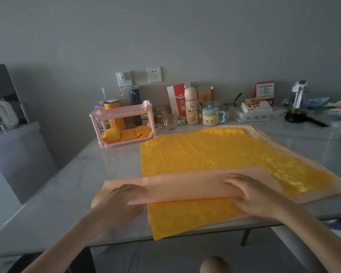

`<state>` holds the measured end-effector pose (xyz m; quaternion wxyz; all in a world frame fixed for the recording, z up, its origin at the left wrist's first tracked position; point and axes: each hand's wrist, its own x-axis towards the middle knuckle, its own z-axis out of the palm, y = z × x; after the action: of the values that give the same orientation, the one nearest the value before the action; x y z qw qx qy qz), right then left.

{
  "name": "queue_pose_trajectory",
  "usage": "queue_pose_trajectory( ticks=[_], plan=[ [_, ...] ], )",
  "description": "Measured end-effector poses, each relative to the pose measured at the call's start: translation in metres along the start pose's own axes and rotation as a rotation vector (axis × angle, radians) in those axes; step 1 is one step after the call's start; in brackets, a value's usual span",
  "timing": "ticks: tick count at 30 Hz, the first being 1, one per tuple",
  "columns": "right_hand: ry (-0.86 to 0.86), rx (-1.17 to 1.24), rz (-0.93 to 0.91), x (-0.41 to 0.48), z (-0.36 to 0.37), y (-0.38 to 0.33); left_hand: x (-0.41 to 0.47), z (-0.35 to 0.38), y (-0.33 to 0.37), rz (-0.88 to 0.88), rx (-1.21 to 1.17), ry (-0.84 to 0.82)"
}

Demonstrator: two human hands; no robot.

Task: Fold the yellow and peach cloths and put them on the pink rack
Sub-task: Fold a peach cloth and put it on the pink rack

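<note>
A yellow cloth (211,154) lies spread flat on the table over a larger peach cloth (185,186). A band of the peach cloth is folded across the yellow one near the front edge. My left hand (124,200) lies at the left end of that band with part of the hand under the fabric. My right hand (252,194) lies flat on the band's right part, fingers pointing left. The pink rack (124,123) stands at the back left of the table. Several folded yellow cloths (124,134) fill its lower shelf; the upper shelf holds nothing.
Behind the cloths stand a glass cup (169,120), a pink bottle (191,105), a cartoon mug (211,115), boxes and a dark pot (295,115). The yellow cloth hangs slightly over the table's front edge (67,239). A kettle (2,113) sits on a cabinet at the left.
</note>
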<state>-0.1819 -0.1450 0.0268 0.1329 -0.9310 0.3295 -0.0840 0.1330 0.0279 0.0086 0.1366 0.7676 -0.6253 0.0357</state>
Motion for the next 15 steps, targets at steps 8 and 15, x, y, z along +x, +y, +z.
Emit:
queue_pose_trajectory(
  ticks=[8, 15],
  plan=[
    [0.141, -0.078, 0.121, 0.006, -0.004, 0.007, 0.018, -0.008, -0.006, 0.047, 0.172, -0.066],
    [0.215, -0.095, 0.141, 0.009, -0.020, 0.004, 0.059, -0.060, 0.008, -0.079, 0.225, -0.023]
  ],
)
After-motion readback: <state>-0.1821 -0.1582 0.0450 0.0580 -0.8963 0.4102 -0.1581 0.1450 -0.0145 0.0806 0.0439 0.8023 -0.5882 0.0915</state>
